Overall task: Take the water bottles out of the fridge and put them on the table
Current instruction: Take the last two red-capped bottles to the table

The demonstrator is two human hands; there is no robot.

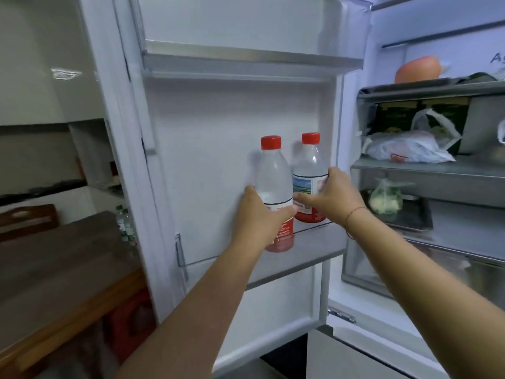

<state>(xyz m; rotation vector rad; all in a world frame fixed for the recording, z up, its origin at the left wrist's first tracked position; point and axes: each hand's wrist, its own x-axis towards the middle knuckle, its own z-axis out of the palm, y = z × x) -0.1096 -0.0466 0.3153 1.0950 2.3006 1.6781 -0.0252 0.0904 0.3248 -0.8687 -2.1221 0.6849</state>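
Note:
Two clear water bottles with red caps and red-and-white labels stand side by side in the lower shelf point(314, 243) of the open fridge door. My left hand point(261, 214) is wrapped around the middle of the left bottle point(273, 173). My right hand point(332, 195) is closed around the label of the right bottle point(311, 162). Both bottles are upright. The base of the left bottle shows through the shelf's clear front wall.
The fridge interior at the right holds a plastic bag point(407, 149), an orange item point(419, 69) and bagged vegetables point(385, 201) on shelves. A wooden table point(62, 258) lies at the lower left, with several bottles point(126, 225) beside the door edge. The upper door shelf point(246, 54) overhangs the bottles.

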